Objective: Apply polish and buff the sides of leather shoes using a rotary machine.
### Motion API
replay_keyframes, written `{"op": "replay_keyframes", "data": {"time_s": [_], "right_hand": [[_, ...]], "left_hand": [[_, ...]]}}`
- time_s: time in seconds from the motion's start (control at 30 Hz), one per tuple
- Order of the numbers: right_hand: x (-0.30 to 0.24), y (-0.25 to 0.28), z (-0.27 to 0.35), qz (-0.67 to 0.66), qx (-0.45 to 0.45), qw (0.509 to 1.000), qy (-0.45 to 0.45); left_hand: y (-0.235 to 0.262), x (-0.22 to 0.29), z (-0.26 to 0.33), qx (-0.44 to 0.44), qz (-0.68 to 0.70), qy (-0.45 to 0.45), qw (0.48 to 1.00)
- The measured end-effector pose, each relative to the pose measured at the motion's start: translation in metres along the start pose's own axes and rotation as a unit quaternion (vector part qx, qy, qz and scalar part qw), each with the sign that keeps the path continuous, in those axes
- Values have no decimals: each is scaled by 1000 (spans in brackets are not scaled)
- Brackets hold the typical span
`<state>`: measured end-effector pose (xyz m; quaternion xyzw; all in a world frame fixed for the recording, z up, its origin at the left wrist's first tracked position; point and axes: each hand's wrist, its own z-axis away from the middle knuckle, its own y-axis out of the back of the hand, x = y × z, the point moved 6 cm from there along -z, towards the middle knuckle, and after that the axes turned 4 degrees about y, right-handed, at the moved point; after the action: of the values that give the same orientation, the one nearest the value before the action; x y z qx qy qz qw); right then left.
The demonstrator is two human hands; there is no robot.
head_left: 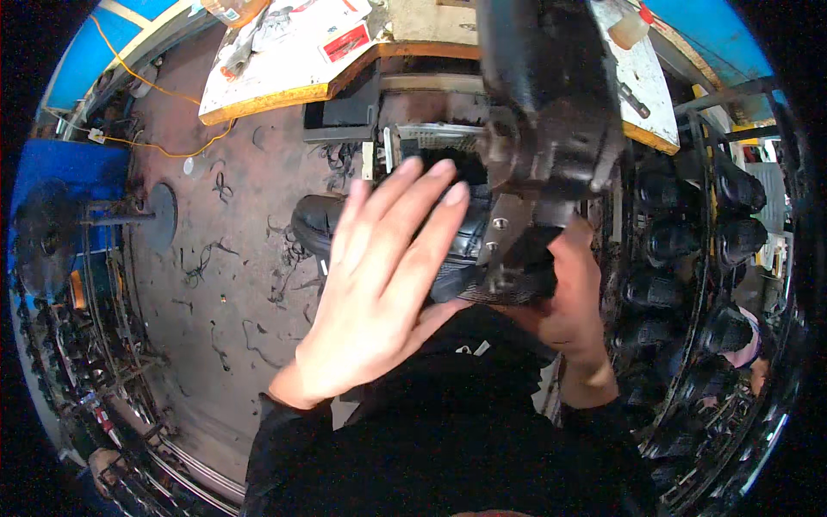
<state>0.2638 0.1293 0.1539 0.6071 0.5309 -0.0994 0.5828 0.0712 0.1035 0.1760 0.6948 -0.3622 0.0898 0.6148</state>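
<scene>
A black shoe (461,280) is held in front of my body, below the dark metal machine head (551,112) that reaches down from the top. My left hand (379,267) rests over the shoe's left side, fingers stretched out and slightly spread, its thumb low by the shoe's edge. Around the right end of the shoe my right hand (577,297) is closed, a little blurred. A metal plate with screws (500,226) shows between the machine head and the shoe. My left hand and the machine hide much of the shoe.
Behind the machine stands a worn white-topped table (284,65) with papers and a bottle (631,28). Racks of black shoes (655,284) line the right. Black strips litter the floor (202,284). Left are a metal rack (103,345) and a round disc on a shaft (162,217).
</scene>
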Motion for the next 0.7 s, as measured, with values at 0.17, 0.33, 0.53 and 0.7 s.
{"op": "replay_keyframes", "data": {"time_s": [0.17,0.33,0.53,0.7], "right_hand": [[-18,4,-7,51,32,998,33],[10,-5,9,12,-11,1000,6],[101,-82,71,-247,69,966,-33],[156,-114,133,-409,14,864,-293]], "left_hand": [[-7,-7,-22,-30,108,-19,994],[-33,-36,-3,-19,285,85,955],[-72,-51,20,6,493,114,863],[-102,-58,36,4,570,144,809]]}}
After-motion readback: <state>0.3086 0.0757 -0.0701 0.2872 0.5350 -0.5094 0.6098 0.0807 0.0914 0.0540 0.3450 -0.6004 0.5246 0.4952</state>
